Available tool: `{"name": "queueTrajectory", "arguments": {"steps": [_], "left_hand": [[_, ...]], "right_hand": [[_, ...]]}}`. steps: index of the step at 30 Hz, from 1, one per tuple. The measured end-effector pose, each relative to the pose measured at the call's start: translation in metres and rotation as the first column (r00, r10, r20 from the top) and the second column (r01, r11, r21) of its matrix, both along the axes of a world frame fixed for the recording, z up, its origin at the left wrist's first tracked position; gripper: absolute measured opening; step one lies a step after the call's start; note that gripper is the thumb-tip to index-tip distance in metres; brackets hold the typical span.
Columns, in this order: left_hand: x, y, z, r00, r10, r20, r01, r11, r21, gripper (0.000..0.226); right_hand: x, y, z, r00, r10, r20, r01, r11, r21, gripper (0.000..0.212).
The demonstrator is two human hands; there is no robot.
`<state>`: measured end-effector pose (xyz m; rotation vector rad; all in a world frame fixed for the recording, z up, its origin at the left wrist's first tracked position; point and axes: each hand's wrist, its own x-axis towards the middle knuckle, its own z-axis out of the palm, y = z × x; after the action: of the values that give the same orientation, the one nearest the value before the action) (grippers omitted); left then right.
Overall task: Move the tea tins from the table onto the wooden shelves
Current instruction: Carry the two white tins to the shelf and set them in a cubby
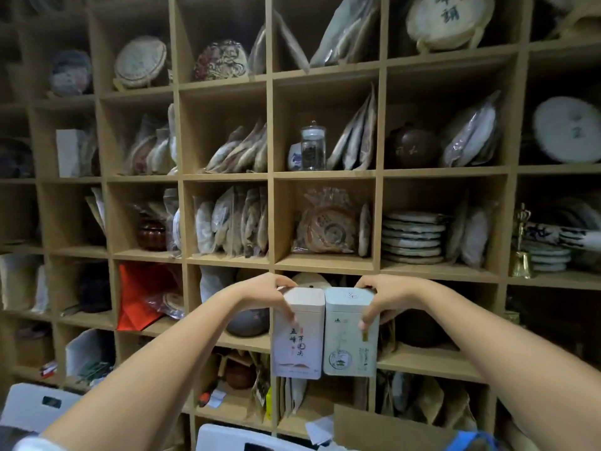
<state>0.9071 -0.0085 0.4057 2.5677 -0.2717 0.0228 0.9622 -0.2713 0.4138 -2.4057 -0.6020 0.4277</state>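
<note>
wooden shelves (325, 262) behind; hands grip two tins (325, 333), labels chinese script.

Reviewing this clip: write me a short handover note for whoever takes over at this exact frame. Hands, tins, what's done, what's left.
Left hand: gripping the white tea tin with black calligraphy near its lid.
Right hand: gripping the pale green tea tin the same way.
Tins: both upright, side by side and touching, held up in front of the wooden shelves, at the row below the shelf with the wrapped tea cake.
Done: both tins lifted and carried to the shelves.
Left: set both tins into a cubby and let go. The cubbies directly behind look crowded, so find room first. The table is out of view, so remaining tins cannot be counted.
</note>
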Motion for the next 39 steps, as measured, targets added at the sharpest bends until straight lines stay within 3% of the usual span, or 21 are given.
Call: {"name": "queueTrajectory", "arguments": {"steps": [14, 22, 39], "left_hand": [[0.115, 0.013, 0.033, 0.989, 0.076, 0.129, -0.054, 0.985, -0.163, 0.078], [0.176, 0.033, 0.063, 0.98, 0.068, 0.185, -0.016, 0.963, -0.27, 0.075], [0.277, 0.044, 0.074, 0.99, 0.029, 0.139, 0.031, 0.913, -0.408, 0.077]], "right_hand": [[0.112, 0.011, 0.045, 0.996, -0.031, 0.084, 0.027, 0.998, 0.048, 0.055], [0.159, 0.029, 0.074, 0.981, -0.112, 0.157, 0.097, 0.991, 0.096, 0.062], [0.24, 0.052, 0.092, 0.956, -0.233, 0.178, 0.216, 0.97, 0.111, 0.08]]}}
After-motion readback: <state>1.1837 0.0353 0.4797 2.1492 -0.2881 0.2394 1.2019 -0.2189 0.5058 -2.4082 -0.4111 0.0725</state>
